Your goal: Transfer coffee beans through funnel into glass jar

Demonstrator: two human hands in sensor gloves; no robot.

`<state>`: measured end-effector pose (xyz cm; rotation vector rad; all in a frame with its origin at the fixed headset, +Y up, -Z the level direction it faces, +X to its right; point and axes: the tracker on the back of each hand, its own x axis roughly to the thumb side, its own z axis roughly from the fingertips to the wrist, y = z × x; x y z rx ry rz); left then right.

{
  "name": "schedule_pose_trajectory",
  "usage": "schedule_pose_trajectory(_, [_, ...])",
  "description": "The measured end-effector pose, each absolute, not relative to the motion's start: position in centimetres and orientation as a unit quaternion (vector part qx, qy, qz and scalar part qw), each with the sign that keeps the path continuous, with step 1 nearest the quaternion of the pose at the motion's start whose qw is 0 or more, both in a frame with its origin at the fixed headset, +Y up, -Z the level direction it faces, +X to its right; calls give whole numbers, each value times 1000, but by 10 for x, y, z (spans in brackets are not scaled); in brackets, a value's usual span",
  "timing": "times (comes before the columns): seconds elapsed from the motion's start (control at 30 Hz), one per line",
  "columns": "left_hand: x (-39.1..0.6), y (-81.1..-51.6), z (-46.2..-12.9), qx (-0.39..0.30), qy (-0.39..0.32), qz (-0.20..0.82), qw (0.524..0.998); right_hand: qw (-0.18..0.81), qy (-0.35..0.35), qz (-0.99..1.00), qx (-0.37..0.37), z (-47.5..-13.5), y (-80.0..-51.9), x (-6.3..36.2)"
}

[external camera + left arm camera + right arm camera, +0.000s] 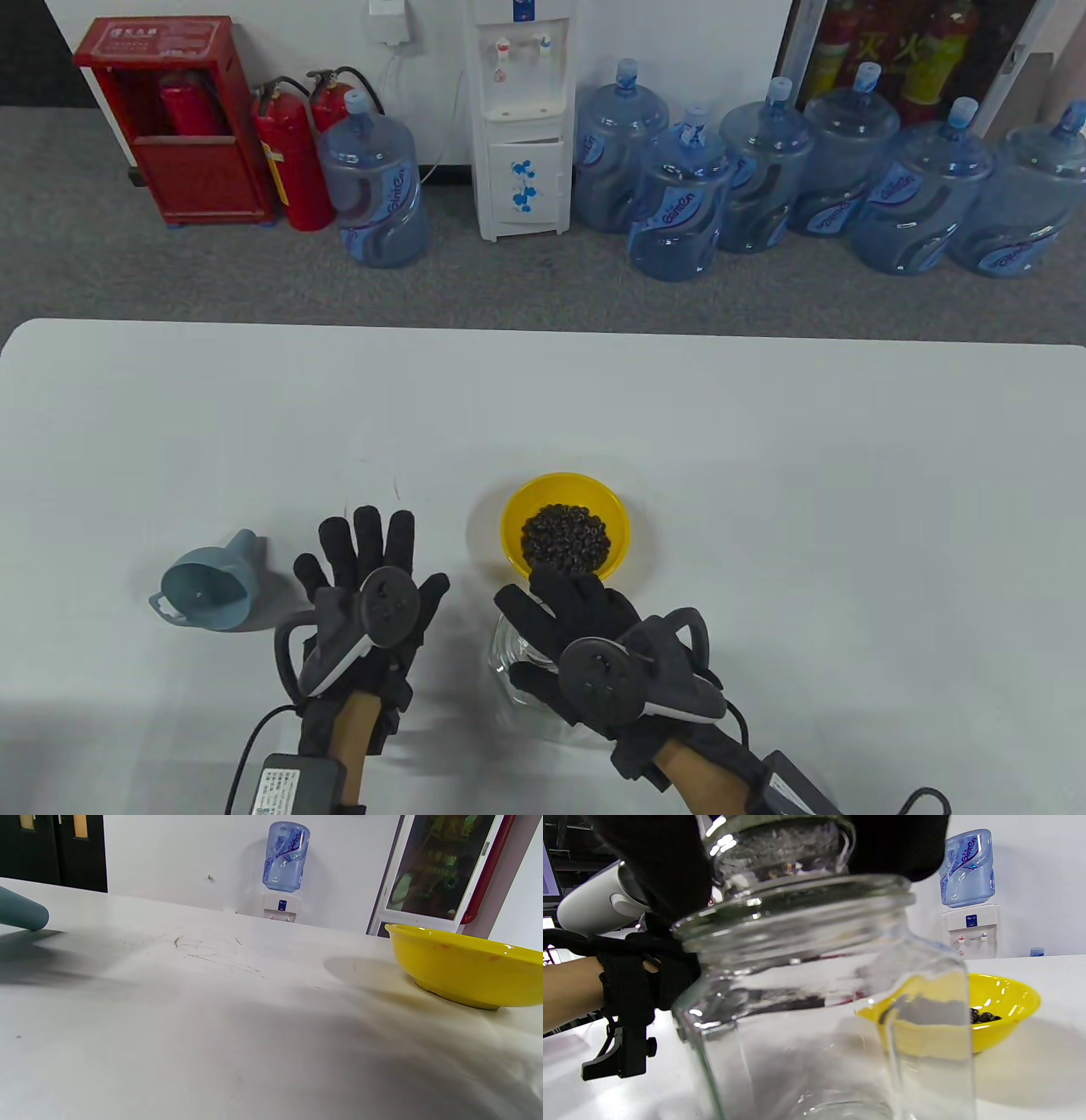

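An empty glass jar (514, 671) stands near the table's front edge; it fills the right wrist view (818, 1018). My right hand (560, 611) lies over the jar's top, and its fingers (670, 861) grip the glass lid (780, 844) from both sides. A yellow bowl (526, 509) holding coffee beans (566, 536) sits just behind the jar. A blue-grey funnel (208, 586) lies on its side at the left. My left hand (373, 543) is open with fingers spread, between the funnel and the jar, and holds nothing.
The white table (764, 475) reaches far back and to both sides. The left wrist view shows the funnel's spout (21, 914) and the bowl's side (466, 971). Water bottles and a dispenser stand on the floor beyond.
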<state>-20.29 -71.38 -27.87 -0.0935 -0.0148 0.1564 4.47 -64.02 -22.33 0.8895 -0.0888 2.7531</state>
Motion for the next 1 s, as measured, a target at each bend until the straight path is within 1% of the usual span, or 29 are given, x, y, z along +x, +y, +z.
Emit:
schedule_pose_trajectory(0.1, [-203,-714,-279,-58,-3,77,995,126,-48,940,314,-222,-640,45])
schedule_pose_trajectory(0.27, [-204,-713,-279,-59,-1,80,995,145,-50,937,313,-224,-637,46])
schedule_pose_trajectory(0.5, [-202,-710,-278,-58,-9,87,994,192,-61,926,319,-223,-625,54])
schedule_pose_trajectory(0.73, [-198,-708,-277,-51,-14,78,996,211,-79,929,295,-224,-607,71])
schedule_pose_trajectory(1.0, [-199,-709,-277,-55,-8,79,995,214,-99,935,263,-224,-593,100])
